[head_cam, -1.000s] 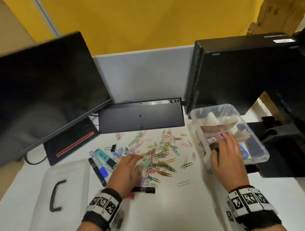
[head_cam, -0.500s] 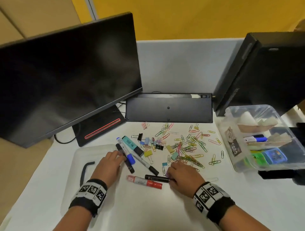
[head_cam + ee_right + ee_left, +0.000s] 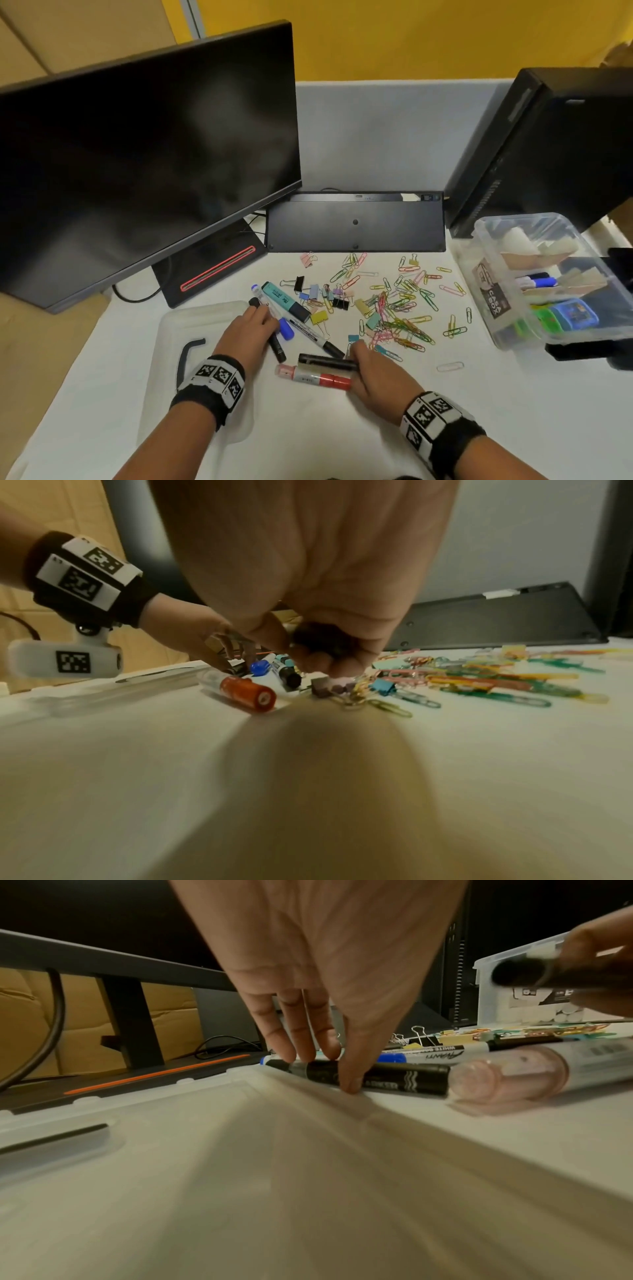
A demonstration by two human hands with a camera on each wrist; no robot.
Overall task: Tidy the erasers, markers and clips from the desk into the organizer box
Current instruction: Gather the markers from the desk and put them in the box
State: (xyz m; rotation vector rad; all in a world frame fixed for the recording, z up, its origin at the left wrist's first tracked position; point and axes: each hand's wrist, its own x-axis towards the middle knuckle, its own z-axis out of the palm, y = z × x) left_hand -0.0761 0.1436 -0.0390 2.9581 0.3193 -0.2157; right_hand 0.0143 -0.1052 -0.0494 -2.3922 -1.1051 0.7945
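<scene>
Since half a second earlier: little shifted; right hand (image 3: 371, 371) now curled round one end of black marker (image 3: 325, 361), raised slightly above red marker (image 3: 313, 376). Left hand (image 3: 248, 334) fingers extended, thumb and fingertips pressed on slim black marker (image 3: 387, 1076) at edge of translucent lid (image 3: 191, 349); no closed grasp visible.

Organizer box (image 3: 486, 301), clear plastic, right side of white desk (image 3: 342, 428), before black computer tower (image 3: 555, 144). Contents: blue-capped marker (image 3: 536, 282), green eraser (image 3: 544, 320), blue eraser (image 3: 575, 313), cardboard dividers, pale wedge-shaped pieces in rear compartment. Label on near wall, partly legible: "CASA BOX".

Loose on desk, between lid and box: blue-capped whiteboard marker (image 3: 286, 329); teal highlighter (image 3: 284, 299); grey marker lettered "WHITE BOARD" (image 3: 435, 1054), brand word unclear. Slim black marker lettering ends in "MARKER". Red marker label illegible.

Clips: heap of coloured paper clips (image 3: 404, 308) centre; binder clips, black (image 3: 340, 303), yellow (image 3: 318, 317), teal (image 3: 373, 320), pink (image 3: 306, 258); single pale paper clip (image 3: 450, 366) apart, near front.

Behind: black monitor (image 3: 137, 154), keyboard (image 3: 354, 222) propped on edge, underside out.
</scene>
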